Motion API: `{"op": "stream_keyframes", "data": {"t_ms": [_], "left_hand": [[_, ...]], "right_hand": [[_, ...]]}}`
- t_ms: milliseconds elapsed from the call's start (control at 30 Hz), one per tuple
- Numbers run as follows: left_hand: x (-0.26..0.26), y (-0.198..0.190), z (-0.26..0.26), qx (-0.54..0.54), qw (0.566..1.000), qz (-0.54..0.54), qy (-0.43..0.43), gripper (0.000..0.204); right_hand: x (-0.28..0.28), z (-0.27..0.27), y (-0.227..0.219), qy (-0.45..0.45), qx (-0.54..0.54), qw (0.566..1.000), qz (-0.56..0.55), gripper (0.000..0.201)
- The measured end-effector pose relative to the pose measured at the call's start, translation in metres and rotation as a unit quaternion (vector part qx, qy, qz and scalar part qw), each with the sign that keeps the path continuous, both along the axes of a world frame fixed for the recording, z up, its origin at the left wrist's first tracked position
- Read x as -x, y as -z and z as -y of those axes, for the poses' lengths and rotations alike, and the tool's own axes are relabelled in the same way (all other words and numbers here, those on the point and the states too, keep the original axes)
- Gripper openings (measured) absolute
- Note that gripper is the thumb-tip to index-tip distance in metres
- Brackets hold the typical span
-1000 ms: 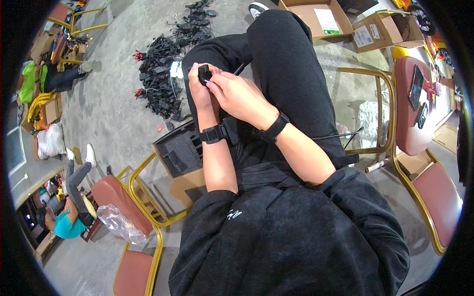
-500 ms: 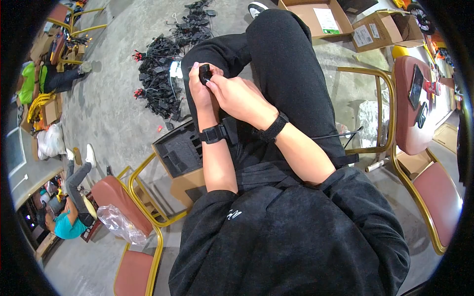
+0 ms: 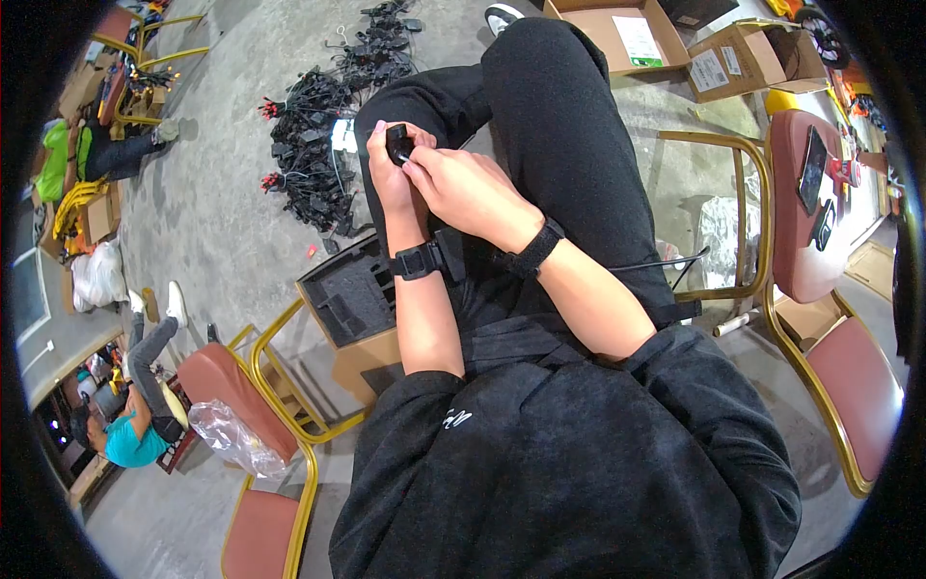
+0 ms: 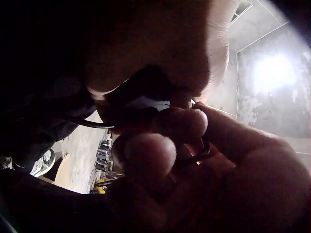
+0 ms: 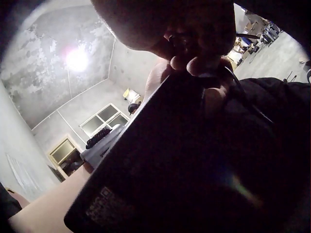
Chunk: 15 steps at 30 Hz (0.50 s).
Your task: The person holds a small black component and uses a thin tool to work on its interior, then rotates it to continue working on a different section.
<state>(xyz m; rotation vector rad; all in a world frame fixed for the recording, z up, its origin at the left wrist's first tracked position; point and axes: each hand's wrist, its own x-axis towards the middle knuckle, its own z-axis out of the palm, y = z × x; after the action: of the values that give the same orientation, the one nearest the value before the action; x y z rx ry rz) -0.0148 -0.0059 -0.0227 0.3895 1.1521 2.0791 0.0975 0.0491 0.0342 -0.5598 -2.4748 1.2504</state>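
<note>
In the head view, both hands meet over the person's left thigh. The left hand (image 3: 391,183) holds a small, black, rounded piece (image 3: 397,145) upright between thumb and fingers. Against the lower side of that piece, the right hand (image 3: 477,193) has its thumb and index fingertip pinched together; what lies between them is hidden. A thin black cable (image 4: 92,122) runs in to the curled fingers in the left wrist view, which is very dark. The right wrist view shows a cable (image 5: 248,99) too, below the fingertips, beside a broad dark panel (image 5: 146,145) bearing a faint printed code.
A heap of black cabled parts (image 3: 313,145) lies on the concrete floor. An open box with dark foam (image 3: 352,289) stands by the left forearm. Chairs (image 3: 801,222) flank the person, one carrying a phone (image 3: 813,169). Open cartons (image 3: 748,63) sit beyond the right knee.
The black piece has turned slightly in the left hand. A thin dark end that stuck out beyond the right hand a second ago now barely shows. Both arms stay in place.
</note>
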Motion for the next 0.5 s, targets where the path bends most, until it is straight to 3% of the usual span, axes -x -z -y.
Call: {"op": "stream_keyframes", "data": {"t_ms": [500], "left_hand": [[-0.0044,-0.0051,-0.0017,0.004,1.0,0.015,-0.019,0.048]], "right_hand": [[-0.0018,-0.0012,-0.0042,-0.009,0.007,1.0,0.024,0.025]]}}
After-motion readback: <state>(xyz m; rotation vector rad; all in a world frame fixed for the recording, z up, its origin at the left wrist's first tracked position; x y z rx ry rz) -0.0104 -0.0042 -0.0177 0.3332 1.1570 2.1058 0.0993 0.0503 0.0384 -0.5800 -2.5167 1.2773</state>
